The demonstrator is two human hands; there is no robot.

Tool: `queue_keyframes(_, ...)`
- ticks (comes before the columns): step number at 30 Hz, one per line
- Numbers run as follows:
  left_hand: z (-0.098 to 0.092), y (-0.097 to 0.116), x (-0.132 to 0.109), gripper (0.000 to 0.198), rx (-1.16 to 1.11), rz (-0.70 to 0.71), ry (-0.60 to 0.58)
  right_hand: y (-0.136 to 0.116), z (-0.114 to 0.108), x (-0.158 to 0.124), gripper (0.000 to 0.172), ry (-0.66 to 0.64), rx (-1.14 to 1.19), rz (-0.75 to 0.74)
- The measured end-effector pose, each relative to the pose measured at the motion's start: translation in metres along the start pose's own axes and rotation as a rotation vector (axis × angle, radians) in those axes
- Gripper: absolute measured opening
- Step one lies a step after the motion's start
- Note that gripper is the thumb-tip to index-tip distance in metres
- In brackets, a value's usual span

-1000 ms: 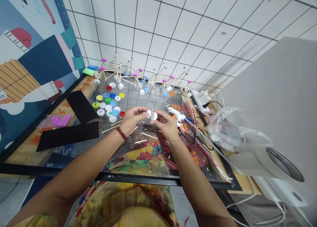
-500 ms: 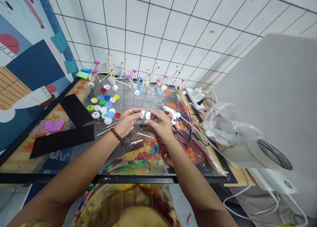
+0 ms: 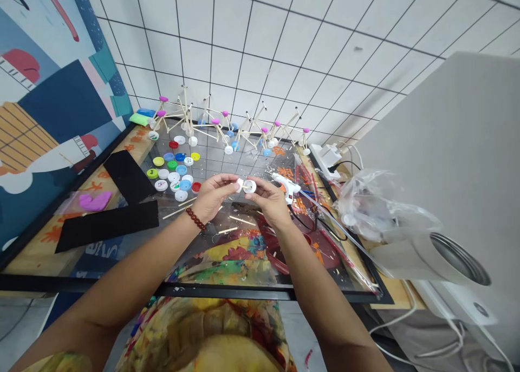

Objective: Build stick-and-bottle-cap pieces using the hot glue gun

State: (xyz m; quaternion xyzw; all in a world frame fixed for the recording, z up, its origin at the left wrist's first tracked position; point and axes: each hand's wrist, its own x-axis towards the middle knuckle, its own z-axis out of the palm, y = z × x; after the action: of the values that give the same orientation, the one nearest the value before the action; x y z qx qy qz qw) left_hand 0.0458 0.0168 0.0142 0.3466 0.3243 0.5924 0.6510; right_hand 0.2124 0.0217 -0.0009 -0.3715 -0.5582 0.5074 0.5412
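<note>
My left hand [image 3: 212, 197] and my right hand [image 3: 268, 200] meet above the middle of the table. Each pinches a small white bottle cap. The left cap [image 3: 239, 185] sits edge-on at my left fingertips. The right cap [image 3: 249, 186] is turned so its open hollow faces me, and the two caps touch. A red bead bracelet [image 3: 195, 219] circles my left wrist. Thin wooden sticks [image 3: 241, 220] lie on the clear sheet just below my hands.
Several coloured bottle caps [image 3: 175, 168] are spread at the left back. Stick-and-cap models [image 3: 227, 127] line the tiled wall. A white glue gun [image 3: 287, 185] lies right of my hands. Black strips [image 3: 108, 224], pink clay [image 3: 92, 201], a crumpled plastic bag [image 3: 379, 207] and a grey box [image 3: 455, 161] surround the area.
My hands stay together over the same spot. The right cap has been turned so its open side now faces me. The view shifted slightly.
</note>
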Motion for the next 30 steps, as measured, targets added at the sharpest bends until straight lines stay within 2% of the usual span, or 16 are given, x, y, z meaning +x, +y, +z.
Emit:
queue_keyframes(9, 0.003, -0.002, -0.001, 0.032, 0.073, 0.114, 0.030, 0.004, -0.001, -0.001, 0.047, 0.029, 0.018, -0.020)
queue_keyframes(14, 0.004, -0.002, -0.003, 0.034, 0.109, 0.142, 0.006, 0.005, 0.000, -0.002, 0.048, 0.024, 0.001, -0.012)
queue_keyframes(24, 0.003, -0.001, -0.002, 0.034, 0.118, 0.121, -0.035, -0.006, 0.005, -0.006, 0.043, 0.049, -0.034, -0.110)
queue_keyframes(30, 0.001, -0.005, -0.001, 0.033, 0.095, 0.096, -0.045, -0.003, 0.004, -0.005, 0.042, 0.040, -0.059, -0.128)
